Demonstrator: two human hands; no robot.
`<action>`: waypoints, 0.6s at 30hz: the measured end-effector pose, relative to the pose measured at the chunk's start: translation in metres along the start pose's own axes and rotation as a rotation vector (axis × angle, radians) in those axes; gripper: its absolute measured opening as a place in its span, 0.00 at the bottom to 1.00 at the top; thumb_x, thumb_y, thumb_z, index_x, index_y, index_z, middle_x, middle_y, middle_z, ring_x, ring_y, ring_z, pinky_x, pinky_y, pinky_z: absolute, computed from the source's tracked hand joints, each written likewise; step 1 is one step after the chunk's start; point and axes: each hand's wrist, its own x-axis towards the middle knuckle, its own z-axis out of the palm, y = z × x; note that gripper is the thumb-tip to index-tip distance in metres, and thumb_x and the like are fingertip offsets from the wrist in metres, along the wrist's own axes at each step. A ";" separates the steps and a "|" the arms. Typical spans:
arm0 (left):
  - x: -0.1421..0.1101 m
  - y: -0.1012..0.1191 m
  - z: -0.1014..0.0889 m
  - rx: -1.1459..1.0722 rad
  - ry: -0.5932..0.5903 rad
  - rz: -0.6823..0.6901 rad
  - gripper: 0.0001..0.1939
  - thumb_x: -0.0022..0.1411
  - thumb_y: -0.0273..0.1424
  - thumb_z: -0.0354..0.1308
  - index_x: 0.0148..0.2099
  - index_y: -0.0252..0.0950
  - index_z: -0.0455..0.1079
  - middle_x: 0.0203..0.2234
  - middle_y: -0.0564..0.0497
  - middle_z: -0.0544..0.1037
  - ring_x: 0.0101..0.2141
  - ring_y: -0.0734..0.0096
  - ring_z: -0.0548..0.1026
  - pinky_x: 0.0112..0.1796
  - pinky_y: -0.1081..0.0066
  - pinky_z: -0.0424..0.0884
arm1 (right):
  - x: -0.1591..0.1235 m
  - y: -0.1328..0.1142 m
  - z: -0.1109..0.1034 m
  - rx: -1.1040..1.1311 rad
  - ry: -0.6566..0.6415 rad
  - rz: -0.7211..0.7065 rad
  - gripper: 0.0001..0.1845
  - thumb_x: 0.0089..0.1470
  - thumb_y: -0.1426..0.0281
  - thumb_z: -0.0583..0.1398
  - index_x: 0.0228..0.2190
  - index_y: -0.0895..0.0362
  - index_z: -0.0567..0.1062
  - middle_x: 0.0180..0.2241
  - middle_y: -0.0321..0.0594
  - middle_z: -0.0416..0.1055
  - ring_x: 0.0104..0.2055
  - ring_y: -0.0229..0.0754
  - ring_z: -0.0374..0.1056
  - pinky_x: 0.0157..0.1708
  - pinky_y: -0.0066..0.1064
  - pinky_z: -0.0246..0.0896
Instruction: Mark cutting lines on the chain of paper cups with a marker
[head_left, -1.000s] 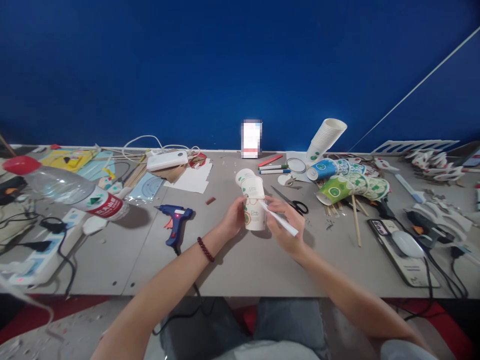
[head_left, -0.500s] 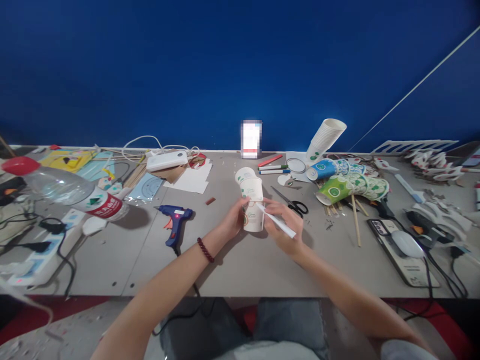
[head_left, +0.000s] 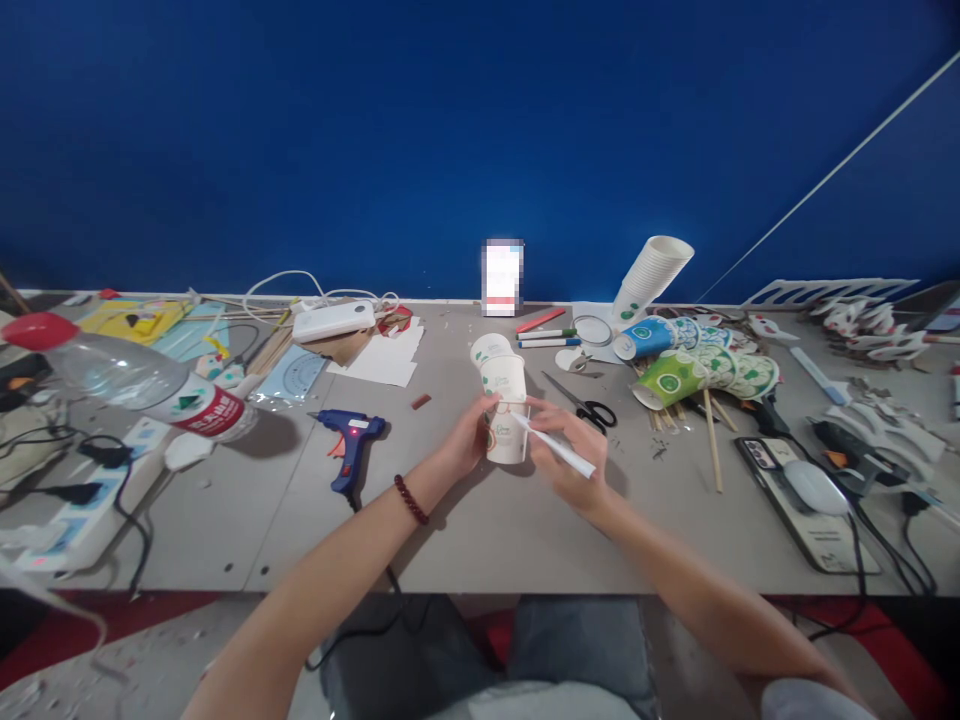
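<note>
My left hand (head_left: 471, 437) is closed on the left side of a curved row of joined white paper cups (head_left: 508, 450) with green print, resting on the table. A white marker (head_left: 564, 450) sits in the closed fingers of my right hand (head_left: 574, 460). Its tip points at the side of the nearest cup; whether it touches is too small to tell. My right fingertips are against that cup's right side. Black-handled scissors (head_left: 592, 410) lie just beyond my right hand.
To the left are a blue glue gun (head_left: 351, 440), a water bottle (head_left: 150, 385) and a power strip (head_left: 105, 500). A leaning cup stack (head_left: 652, 275), green printed cups (head_left: 675, 380) and a phone under a mouse (head_left: 795, 510) stand right. Markers (head_left: 547, 338) lie at the back.
The marker has shifted slightly, its rear end a little to the right and its tip a touch lower on the cup. My left hand and the cups look the same.
</note>
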 end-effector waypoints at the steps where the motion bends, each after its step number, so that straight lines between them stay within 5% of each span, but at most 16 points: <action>1: 0.000 0.000 0.000 0.000 0.000 -0.002 0.18 0.50 0.39 0.67 0.39 0.32 0.74 0.30 0.48 0.78 0.32 0.65 0.74 0.39 0.66 0.68 | 0.000 0.000 0.000 0.001 0.000 0.000 0.08 0.51 0.77 0.59 0.31 0.52 0.73 0.27 0.36 0.76 0.39 0.50 0.80 0.39 0.43 0.78; 18: 0.003 -0.002 -0.001 -0.018 0.018 -0.016 0.17 0.47 0.39 0.67 0.36 0.32 0.74 0.27 0.49 0.77 0.28 0.67 0.72 0.34 0.67 0.65 | -0.001 0.001 -0.002 0.049 -0.012 0.017 0.07 0.51 0.77 0.59 0.32 0.53 0.73 0.27 0.37 0.75 0.43 0.53 0.79 0.38 0.41 0.78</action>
